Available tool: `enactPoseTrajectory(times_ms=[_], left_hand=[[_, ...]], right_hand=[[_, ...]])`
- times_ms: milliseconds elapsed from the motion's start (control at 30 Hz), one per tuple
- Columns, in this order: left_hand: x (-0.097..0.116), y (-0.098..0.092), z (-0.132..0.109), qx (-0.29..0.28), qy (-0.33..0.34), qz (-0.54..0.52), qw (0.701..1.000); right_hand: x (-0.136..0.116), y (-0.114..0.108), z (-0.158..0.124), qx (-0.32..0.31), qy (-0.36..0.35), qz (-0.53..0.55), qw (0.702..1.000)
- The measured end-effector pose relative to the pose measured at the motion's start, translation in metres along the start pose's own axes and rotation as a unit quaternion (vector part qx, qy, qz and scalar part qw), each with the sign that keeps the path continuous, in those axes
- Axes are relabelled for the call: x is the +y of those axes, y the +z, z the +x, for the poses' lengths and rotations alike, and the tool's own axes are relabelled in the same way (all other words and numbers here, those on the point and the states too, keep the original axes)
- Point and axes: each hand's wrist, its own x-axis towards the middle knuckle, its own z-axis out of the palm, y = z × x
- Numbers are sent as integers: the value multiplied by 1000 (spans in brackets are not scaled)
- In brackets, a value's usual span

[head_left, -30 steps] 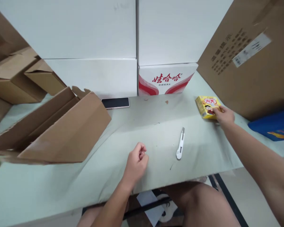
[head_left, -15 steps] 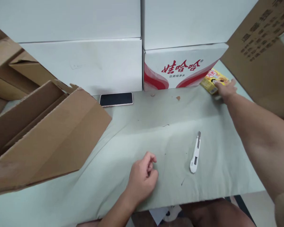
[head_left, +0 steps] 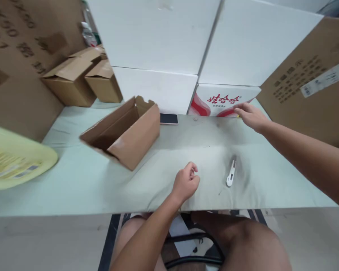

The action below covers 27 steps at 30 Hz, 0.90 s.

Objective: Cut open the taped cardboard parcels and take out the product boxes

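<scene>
My right hand [head_left: 251, 116] is stretched out to the back right, in front of the printed white carton [head_left: 201, 105]. Its fingers point left, extended and slightly apart. Just below the fingertips shows a sliver of a yellow packet [head_left: 238, 116]; the hand hides the rest. My left hand [head_left: 186, 181] rests near the front edge of the table with fingers curled in and nothing visible in them. Between the hands, to the right, lies a white utility knife [head_left: 231, 174], its blade end pointing away from me.
An open brown cardboard box [head_left: 139, 137] stands left of centre. Behind it lies a phone [head_left: 168, 119] against stacked white cartons [head_left: 158, 90]. Two smaller brown boxes [head_left: 73, 81] sit at the back left. A yellow bag-like item [head_left: 19, 158] is at far left. A large carton [head_left: 305, 98] bounds the right.
The view has swung left and back, bringing the yellow item and more boxes into sight. My right hand has shifted left across the yellow packet, now mostly hidden. My left hand stays curled.
</scene>
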Motion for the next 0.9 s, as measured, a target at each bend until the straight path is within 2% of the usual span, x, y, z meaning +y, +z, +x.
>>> enactPoseTrajectory(times_ms=[133, 233, 333, 433, 533, 600, 667, 767, 900], left_hand=[[3, -1, -10, -34, 18, 83, 996], [4, -3, -13, -42, 26, 110, 993], [5, -10, -15, -43, 34, 137, 989], [6, -21, -17, -41, 36, 157, 986], [5, -33, -18, -42, 36, 174, 983], [5, -39, -18, -44, 35, 188, 981], [5, -43, -19, -51, 35, 203, 977], [6, -44, -20, -66, 43, 223, 972], [6, -39, -21, -86, 60, 237, 966]], right_hand=[[-123, 40, -26, -128, -123, 42, 983], [-205, 85, -38, -175, -159, 68, 969], [-261, 125, -43, -213, -140, 22, 967], [-289, 147, -49, -287, -70, -92, 951], [-293, 149, -61, -368, 22, -157, 916], [-285, 140, -73, -396, 88, -116, 906], [-268, 126, -86, -398, 144, -54, 904], [-229, 97, -108, -342, 213, 55, 914], [-150, 44, -147, -186, 269, 219, 919]])
